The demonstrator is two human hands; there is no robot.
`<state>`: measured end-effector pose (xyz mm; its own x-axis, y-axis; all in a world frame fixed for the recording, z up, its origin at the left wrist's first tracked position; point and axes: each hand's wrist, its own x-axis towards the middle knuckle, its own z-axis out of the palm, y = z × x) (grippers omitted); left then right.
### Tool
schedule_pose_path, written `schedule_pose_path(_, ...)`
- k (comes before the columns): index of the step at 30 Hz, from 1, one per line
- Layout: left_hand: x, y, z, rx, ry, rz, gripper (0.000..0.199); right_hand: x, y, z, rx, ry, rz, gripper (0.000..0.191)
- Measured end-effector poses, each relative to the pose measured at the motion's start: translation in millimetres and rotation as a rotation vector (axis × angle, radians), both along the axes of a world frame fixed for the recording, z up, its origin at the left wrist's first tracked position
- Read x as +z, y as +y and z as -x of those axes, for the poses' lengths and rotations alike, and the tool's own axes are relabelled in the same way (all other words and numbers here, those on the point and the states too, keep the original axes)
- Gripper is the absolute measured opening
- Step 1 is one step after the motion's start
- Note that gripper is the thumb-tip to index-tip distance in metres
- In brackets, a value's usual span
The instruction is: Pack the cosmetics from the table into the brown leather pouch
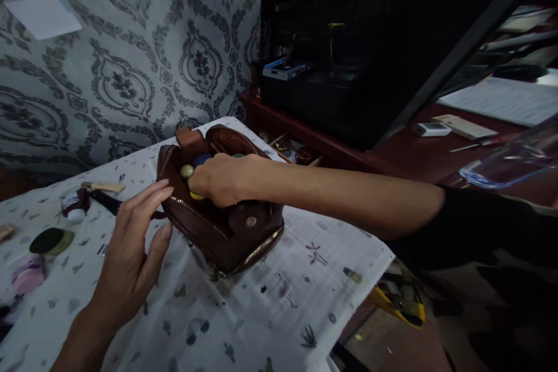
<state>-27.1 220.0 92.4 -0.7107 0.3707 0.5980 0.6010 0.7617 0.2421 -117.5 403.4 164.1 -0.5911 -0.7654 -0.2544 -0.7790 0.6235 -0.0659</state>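
Observation:
A brown leather bag [204,221] with gold zips stands unzipped on the cloth-covered table. My right hand [218,180] reaches down into its opening, with the fingertips hidden among the contents. Around those fingers show a pale round cap [187,171], something blue [201,159] and a bit of yellow [196,196]; what they belong to I cannot make out. At the bag's left rim is my left hand [139,238], its fingers stretched and apart from the thumb, the fingertips at or close to the leather.
Left on the patterned tablecloth [279,314] lie a dark bottle with a white cap [75,206], a dark green oval item [51,241], a pink item [28,273] and a brush-like black handle [104,201]. A large dark screen [370,40] rises behind, on a red-brown desk [427,157].

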Motion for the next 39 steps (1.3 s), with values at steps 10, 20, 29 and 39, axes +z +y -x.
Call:
schedule_pose_path(10,0.3,0,0,0.000,0.002,0.003,0.049,-17.4,-8,-6,0.126,-0.095,0.020,0.031)
schedule_pose_path(20,0.5,1,0,0.011,-0.004,-0.002,0.048,-25.2,-8,-5,0.146,-0.053,0.062,0.030)
schedule_pose_path(29,0.8,1,0,0.011,-0.008,0.015,0.049,-17.4,-6,2,0.114,-0.046,0.056,0.027)
schedule_pose_path(39,-1.4,0,0,0.020,-0.005,0.017,0.049,-6.0,-1,8,-0.060,-0.077,0.182,0.030)
